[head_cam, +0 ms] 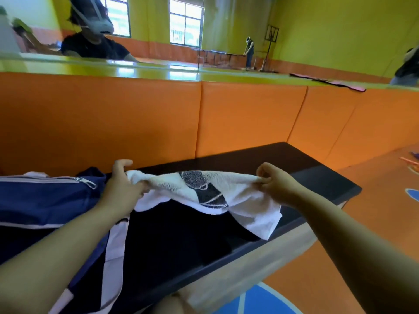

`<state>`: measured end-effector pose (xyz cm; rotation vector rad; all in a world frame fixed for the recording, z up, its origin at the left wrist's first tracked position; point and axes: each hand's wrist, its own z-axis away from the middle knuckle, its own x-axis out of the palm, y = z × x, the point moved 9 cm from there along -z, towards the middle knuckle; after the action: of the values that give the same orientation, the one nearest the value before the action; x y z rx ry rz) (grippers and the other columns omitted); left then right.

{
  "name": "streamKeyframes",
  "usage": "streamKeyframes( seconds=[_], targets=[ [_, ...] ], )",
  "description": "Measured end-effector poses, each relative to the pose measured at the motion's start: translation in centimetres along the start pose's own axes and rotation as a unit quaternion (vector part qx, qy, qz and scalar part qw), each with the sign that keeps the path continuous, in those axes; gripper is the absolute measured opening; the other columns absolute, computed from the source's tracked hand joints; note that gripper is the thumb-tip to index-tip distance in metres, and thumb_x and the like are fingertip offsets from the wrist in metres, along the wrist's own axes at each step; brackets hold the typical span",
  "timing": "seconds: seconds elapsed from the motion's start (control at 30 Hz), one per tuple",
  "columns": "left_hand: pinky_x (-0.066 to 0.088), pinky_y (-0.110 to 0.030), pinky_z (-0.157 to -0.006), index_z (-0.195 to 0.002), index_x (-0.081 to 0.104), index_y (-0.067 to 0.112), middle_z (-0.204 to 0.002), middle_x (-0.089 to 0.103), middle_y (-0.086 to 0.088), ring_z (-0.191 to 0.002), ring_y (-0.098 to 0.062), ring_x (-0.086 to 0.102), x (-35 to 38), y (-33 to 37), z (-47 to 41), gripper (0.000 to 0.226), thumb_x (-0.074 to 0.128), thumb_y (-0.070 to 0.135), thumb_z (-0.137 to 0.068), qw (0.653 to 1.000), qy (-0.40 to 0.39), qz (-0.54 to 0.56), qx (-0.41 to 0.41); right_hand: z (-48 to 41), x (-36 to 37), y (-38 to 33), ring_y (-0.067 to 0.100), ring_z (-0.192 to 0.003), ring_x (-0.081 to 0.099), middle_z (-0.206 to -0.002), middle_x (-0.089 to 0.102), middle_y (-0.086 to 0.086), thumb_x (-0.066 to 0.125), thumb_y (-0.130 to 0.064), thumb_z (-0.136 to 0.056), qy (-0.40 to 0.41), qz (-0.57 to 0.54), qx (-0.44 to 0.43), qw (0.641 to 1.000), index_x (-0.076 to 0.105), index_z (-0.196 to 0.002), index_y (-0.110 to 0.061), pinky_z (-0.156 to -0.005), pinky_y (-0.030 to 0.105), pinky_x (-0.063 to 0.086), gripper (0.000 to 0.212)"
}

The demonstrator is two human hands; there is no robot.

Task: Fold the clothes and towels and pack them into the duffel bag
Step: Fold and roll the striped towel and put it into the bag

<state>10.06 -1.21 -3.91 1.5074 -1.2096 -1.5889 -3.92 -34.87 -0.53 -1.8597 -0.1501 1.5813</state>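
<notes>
A white towel [244, 198] with a dark grey printed pattern hangs stretched between my hands above the dark table [306, 168]. My left hand [122, 189] grips its left end and my right hand [275, 184] pinches its right end. The towel sags in the middle and a corner droops toward the table's front edge. A navy duffel bag [45, 200] with white trim and a zipper lies at the left, beside my left hand. Dark clothing [181, 234] lies on the table under the towel, and a white strap [115, 245] crosses it.
Orange padded wall panels [136, 118] rise right behind the table, with a mirror [226, 30] above them showing people in the room. The table's right end drops off to an orange floor [374, 211] with blue markings.
</notes>
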Motion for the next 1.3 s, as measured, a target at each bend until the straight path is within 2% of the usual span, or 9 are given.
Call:
streamKeyframes(
  seconds=[0.13, 0.33, 0.43, 0.6, 0.73, 0.83, 1.0, 1.2, 1.3],
  targets=[
    [0.051, -0.054, -0.088, -0.131, 0.031, 0.025, -0.099, 0.053, -0.009, -0.090, -0.034, 0.062, -3.0, 4.2, -1.0, 0.057, 0.064, 0.013, -0.086, 0.998, 0.032, 0.043, 0.022, 0.2, -4.1, -2.1, 0.020, -0.067, 0.054, -0.082, 0.062, 0.010, 0.059, -0.007, -0.086, 0.063, -0.112, -0.001, 0.992, 0.058, -0.086, -0.017, -0.057, 0.031, 0.043, 0.009],
    [0.053, -0.056, -0.084, -0.115, 0.039, 0.025, -0.098, 0.052, -0.009, -0.092, -0.040, 0.062, -6.7, 8.3, -2.8, 0.047, 0.067, 0.018, -0.079, 0.988, 0.108, 0.107, 0.020, 0.7, -7.9, -5.4, 0.019, -0.059, 0.058, -0.074, 0.063, 0.009, 0.057, 0.003, -0.085, 0.125, -0.245, -0.010, 0.961, 0.065, -0.091, -0.016, -0.043, 0.020, 0.048, 0.021],
    [0.055, -0.052, -0.082, -0.108, 0.045, 0.025, -0.110, 0.059, -0.017, -0.090, -0.035, 0.063, -7.6, 9.7, -3.2, 0.052, 0.076, 0.032, -0.067, 0.985, 0.100, 0.144, 0.004, 0.9, -9.2, -7.3, 0.019, -0.065, 0.062, -0.080, 0.068, 0.010, 0.072, -0.004, -0.079, 0.137, -0.346, -0.022, 0.928, 0.069, -0.098, -0.006, -0.059, 0.025, 0.055, 0.020],
    [0.051, -0.042, -0.086, -0.119, 0.056, 0.012, -0.106, 0.058, -0.015, -0.095, -0.032, 0.060, -6.5, 13.1, -0.9, 0.063, 0.081, -0.003, -0.064, 0.998, -0.001, 0.025, 0.057, 1.1, -11.9, -8.9, 0.011, -0.062, 0.056, -0.073, 0.066, 0.001, 0.068, -0.003, -0.082, 0.221, -0.382, -0.030, 0.897, 0.071, -0.089, -0.010, -0.059, 0.021, 0.048, 0.011],
    [0.048, -0.037, -0.076, -0.112, 0.061, 0.007, -0.108, 0.062, -0.016, -0.096, -0.034, 0.060, -8.5, 14.3, -0.5, 0.038, 0.071, -0.001, -0.077, 0.993, 0.031, -0.049, 0.106, 1.6, -13.3, -9.6, 0.017, -0.076, 0.062, -0.092, 0.066, 0.008, 0.065, 0.007, -0.081, 0.187, -0.384, -0.043, 0.903, 0.069, -0.102, -0.013, -0.072, 0.022, 0.056, 0.029],
    [0.040, -0.028, -0.061, -0.111, 0.057, 0.001, -0.101, 0.060, -0.022, -0.075, -0.027, 0.053, -10.6, 15.1, -0.7, 0.027, 0.064, 0.003, -0.085, 0.991, 0.057, -0.024, 0.119, 2.1, -14.0, -9.8, 0.022, -0.080, 0.065, -0.097, 0.065, 0.011, 0.059, 0.017, -0.080, 0.157, -0.443, -0.061, 0.881, 0.066, -0.108, -0.010, -0.064, 0.023, 0.058, 0.040],
    [0.038, -0.029, -0.058, -0.109, 0.055, 0.006, -0.101, 0.057, -0.024, -0.071, -0.027, 0.050, -12.2, 16.7, -1.2, 0.021, 0.058, 0.015, -0.090, 0.990, 0.067, 0.018, 0.123, 1.3, -13.4, -9.8, 0.033, -0.092, 0.062, -0.108, 0.062, 0.020, 0.055, 0.019, -0.077, 0.129, -0.502, -0.035, 0.855, 0.069, -0.103, -0.010, -0.078, 0.038, 0.054, 0.041],
    [0.042, -0.032, -0.078, -0.087, 0.061, 0.018, -0.109, 0.061, -0.019, -0.093, -0.030, 0.056, -13.3, 18.4, -0.6, 0.014, 0.073, 0.019, -0.079, 0.984, 0.082, 0.025, 0.155, 2.1, -12.9, -10.7, 0.025, -0.091, 0.060, -0.101, 0.064, 0.013, 0.065, -0.003, -0.083, 0.104, -0.535, -0.006, 0.838, 0.067, -0.102, -0.002, -0.064, 0.028, 0.050, 0.020],
    [0.040, -0.032, -0.080, -0.107, 0.062, 0.011, -0.116, 0.060, -0.023, -0.096, -0.025, 0.054, -13.6, 18.6, -0.1, 0.026, 0.069, 0.011, -0.082, 0.982, 0.080, 0.015, 0.171, 2.4, -11.8, -10.0, 0.028, -0.100, 0.058, -0.111, 0.061, 0.016, 0.063, 0.001, -0.084, 0.073, -0.505, 0.045, 0.859, 0.061, -0.116, 0.000, -0.055, 0.025, 0.055, 0.033]
  ],
)
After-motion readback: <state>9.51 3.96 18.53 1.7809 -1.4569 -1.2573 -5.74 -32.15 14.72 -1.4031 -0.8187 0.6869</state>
